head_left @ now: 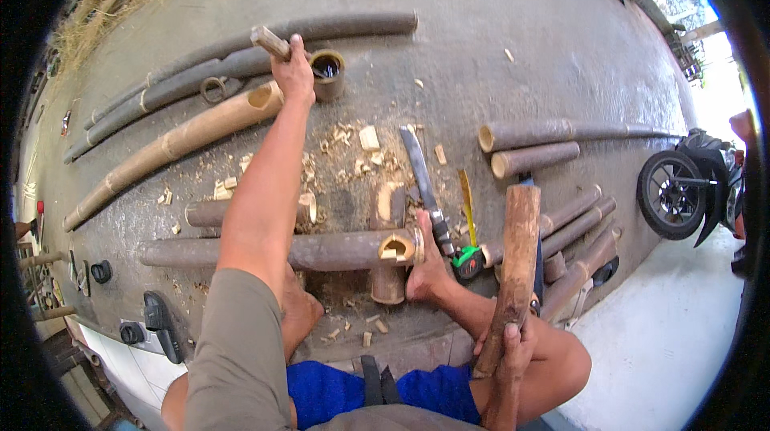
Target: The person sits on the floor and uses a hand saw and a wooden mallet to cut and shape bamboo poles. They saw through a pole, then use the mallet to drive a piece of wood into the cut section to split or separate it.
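My left hand (294, 74) reaches far out, closed around a wooden-handled tool (271, 42). The tool's thin dark end goes into a short bamboo cup (328, 88) holding dark liquid. Over my right thigh, my right hand (515, 344) grips the lower part of a thick wooden club (520, 246), which stands tilted upward. Between my bare feet lies a bamboo pole (329, 250) with a hole cut near its right end, a pale chip in the opening. It rests across a shorter bamboo piece (388, 285); my left forearm covers part of the pole.
A machete (423, 170) and a green tape measure (467, 261) lie beside my right foot. Long bamboo poles (184, 138) stretch along the far left; more bamboo (533, 160) lies right. Wood chips (369, 139) litter the floor. A motorcycle wheel (672, 194) stands at right.
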A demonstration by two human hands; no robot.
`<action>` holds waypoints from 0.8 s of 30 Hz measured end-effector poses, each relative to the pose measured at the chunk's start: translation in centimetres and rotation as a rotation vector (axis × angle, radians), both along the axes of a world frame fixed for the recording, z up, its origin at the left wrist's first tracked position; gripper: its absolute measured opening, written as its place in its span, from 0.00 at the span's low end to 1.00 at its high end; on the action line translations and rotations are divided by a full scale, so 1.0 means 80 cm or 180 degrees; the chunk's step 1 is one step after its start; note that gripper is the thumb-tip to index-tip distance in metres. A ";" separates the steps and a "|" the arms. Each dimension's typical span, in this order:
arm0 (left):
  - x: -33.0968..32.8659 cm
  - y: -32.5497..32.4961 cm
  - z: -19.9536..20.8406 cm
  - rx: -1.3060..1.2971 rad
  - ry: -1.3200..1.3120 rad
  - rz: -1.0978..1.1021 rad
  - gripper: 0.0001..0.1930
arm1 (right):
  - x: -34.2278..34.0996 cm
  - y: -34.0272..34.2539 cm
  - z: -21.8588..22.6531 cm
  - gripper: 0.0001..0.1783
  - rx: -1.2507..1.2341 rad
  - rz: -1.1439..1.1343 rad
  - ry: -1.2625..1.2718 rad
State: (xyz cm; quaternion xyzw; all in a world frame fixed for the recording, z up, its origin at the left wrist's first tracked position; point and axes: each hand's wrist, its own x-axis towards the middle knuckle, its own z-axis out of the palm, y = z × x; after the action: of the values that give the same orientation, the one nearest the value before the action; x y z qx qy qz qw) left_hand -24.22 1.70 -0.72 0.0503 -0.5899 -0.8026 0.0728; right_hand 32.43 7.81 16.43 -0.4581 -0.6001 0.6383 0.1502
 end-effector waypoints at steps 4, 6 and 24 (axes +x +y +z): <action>0.026 -0.004 0.023 0.0415 0.0166 0.0155 0.14 | 0.005 -0.008 -0.006 0.38 0.0090 -0.0127 -0.0121; 0.054 -0.011 0.051 0.0633 0.0422 0.0281 0.12 | 0.007 -0.013 -0.008 0.39 0.0337 0.0030 0.0020; 0.443 -0.129 0.046 0.1195 -0.0914 -0.0428 0.10 | 0.008 -0.064 0.029 0.31 0.0317 0.1208 -0.0054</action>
State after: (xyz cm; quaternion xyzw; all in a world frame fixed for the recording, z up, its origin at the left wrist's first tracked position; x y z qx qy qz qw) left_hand 11.20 -8.64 2.97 0.1370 -0.4368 -0.8858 -0.0760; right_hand 33.04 2.72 18.77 -0.3341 -0.7078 0.6208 0.0446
